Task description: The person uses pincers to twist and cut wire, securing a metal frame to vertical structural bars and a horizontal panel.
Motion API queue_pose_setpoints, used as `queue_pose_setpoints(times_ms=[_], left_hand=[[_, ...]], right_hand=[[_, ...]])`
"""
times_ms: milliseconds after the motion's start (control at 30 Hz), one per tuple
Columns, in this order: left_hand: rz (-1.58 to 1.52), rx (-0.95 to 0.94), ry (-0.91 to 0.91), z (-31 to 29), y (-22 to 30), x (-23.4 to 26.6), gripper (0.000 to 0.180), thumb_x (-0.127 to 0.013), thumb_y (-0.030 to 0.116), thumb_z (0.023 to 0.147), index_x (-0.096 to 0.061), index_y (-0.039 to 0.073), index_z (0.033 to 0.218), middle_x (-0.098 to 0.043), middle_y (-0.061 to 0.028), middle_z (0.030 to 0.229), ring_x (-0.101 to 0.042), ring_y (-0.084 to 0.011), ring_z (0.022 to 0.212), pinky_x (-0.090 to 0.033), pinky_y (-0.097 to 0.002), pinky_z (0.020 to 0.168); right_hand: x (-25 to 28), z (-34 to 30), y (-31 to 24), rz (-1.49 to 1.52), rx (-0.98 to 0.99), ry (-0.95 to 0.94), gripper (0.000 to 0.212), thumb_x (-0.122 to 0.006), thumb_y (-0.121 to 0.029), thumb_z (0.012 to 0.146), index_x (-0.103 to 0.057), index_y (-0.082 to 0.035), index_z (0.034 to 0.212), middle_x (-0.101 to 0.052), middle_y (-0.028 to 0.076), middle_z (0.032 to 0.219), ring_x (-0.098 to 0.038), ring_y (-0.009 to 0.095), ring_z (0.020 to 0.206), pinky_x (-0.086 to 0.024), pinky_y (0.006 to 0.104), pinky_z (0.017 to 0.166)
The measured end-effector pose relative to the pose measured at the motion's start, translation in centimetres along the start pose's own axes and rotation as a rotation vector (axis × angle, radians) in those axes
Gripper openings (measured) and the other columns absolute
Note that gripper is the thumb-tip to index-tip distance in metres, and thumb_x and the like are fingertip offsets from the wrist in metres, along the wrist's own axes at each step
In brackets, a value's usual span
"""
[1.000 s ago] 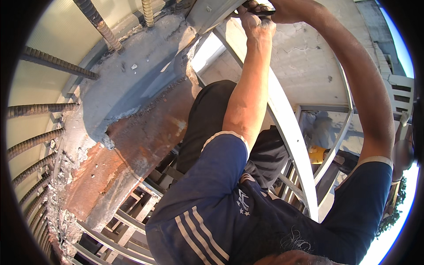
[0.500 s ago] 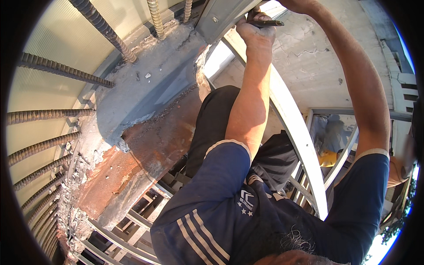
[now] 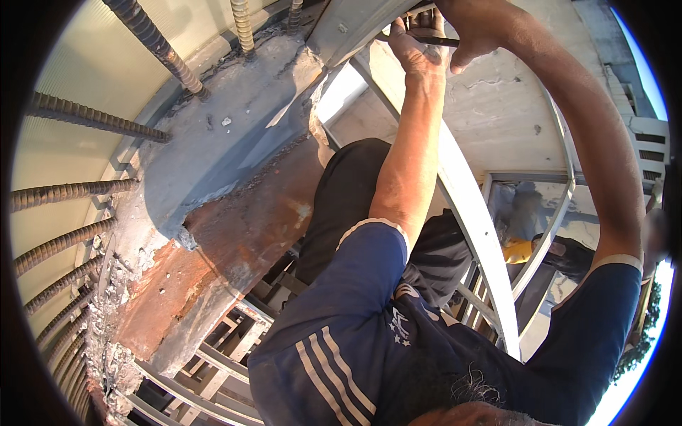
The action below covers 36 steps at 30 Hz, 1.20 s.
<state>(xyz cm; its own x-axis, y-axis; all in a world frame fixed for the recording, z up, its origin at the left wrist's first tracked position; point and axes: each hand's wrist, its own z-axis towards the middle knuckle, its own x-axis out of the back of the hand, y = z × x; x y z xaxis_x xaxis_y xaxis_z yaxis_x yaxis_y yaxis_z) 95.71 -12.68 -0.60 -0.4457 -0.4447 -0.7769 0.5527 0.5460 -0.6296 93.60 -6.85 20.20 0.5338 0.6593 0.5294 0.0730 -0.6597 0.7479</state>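
Note:
My left hand [image 3: 420, 44] is raised at the top of the view beside a grey metal beam [image 3: 359, 28]. A thin dark rod [image 3: 442, 41] lies across its palm, with the thumb bent near it and the fingertips reaching up. The fingers curl only partly, and the rod's other end is hidden. Close on the right is my right hand [image 3: 483, 32], its thumb pointing down and spread from the fingers near the rod's tip. The top edge cuts off its fingers, and no thing shows in its grasp.
Ribbed steel bars [image 3: 71, 188] stick out of a broken concrete ledge [image 3: 206, 135] on the left. Below it runs a rusty brown surface [image 3: 241, 234]. A pale curved metal bar [image 3: 472, 206] passes beside my left arm. Metal framing [image 3: 220, 355] lies underneath, with a cracked wall [image 3: 490, 121] beyond.
My right hand has come lower and farther into view, its thumb now beside the rod. My left hand's fingers have loosened and stretched upward, and the rod lies flatter across the palm.

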Motion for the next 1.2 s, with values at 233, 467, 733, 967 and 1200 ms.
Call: queue_pose_setpoints(times_ms=[233, 467, 733, 967, 1200], left_hand=[[-0.214, 0.087, -0.131, 0.2, -0.6, -0.1, 0.018, -0.078, 0.022, 0.09, -0.072, 0.007, 0.098, -0.075, -0.0055, 0.096, -0.07, -0.0183, 0.094, -0.059, -0.0354, 0.09], [0.101, -0.017, 0.121, -2.2, -2.5, -3.5, 0.019, -0.066, 0.029, 0.099, -0.069, 0.011, 0.102, -0.073, -0.0035, 0.097, -0.069, -0.0168, 0.086, -0.059, -0.0321, 0.081], [0.163, -0.122, -0.029, -0.8, 0.1, -1.4, 0.018, -0.064, 0.035, 0.102, -0.065, 0.021, 0.091, -0.067, 0.0077, 0.087, -0.063, -0.0117, 0.084, -0.053, -0.0332, 0.076], [0.145, -0.035, -0.027, -1.7, -0.8, -1.7, 0.027, -0.058, 0.041, 0.104, -0.065, 0.016, 0.099, -0.069, 0.0029, 0.088, -0.062, -0.0118, 0.073, -0.05, -0.0293, 0.063], [-0.03, -0.003, -0.131, 0.9, 1.5, 0.5, 0.022, -0.06, 0.029, 0.101, -0.061, 0.014, 0.085, -0.066, 0.0001, 0.075, -0.057, -0.012, 0.057, -0.044, -0.0261, 0.047]], right_hand=[[-3.6, -0.3, -1.0, -0.307, 0.006, 0.583, 0.054, -0.066, -0.029, 0.088, -0.061, 0.004, 0.129, -0.064, 0.019, 0.127, -0.056, 0.035, 0.125, -0.04, 0.0481, 0.109], [-5.4, 0.0, -0.1, -0.258, -0.052, 0.596, 0.04, -0.063, -0.028, 0.09, -0.069, -0.007, 0.123, -0.067, 0.014, 0.126, -0.054, 0.034, 0.127, -0.037, 0.0496, 0.107], [0.6, 0.7, -0.9, 0.17, 0.003, 0.218, 0.036, -0.071, -0.029, 0.088, -0.073, -0.006, 0.115, -0.074, 0.021, 0.106, -0.07, 0.038, 0.106, -0.054, 0.0511, 0.09], [-1.6, 1.6, 1.7, 0.544, -0.033, 0.467, 0.027, -0.062, -0.026, 0.099, -0.073, -0.009, 0.117, -0.072, 0.021, 0.112, -0.068, 0.04, 0.105, -0.055, 0.0474, 0.089], [-6.4, 7.4, 4.6, 0.652, 0.118, 0.895, 0.026, -0.073, -0.016, 0.088, -0.075, -0.008, 0.113, -0.073, 0.018, 0.11, -0.068, 0.034, 0.104, -0.055, 0.044, 0.091]])
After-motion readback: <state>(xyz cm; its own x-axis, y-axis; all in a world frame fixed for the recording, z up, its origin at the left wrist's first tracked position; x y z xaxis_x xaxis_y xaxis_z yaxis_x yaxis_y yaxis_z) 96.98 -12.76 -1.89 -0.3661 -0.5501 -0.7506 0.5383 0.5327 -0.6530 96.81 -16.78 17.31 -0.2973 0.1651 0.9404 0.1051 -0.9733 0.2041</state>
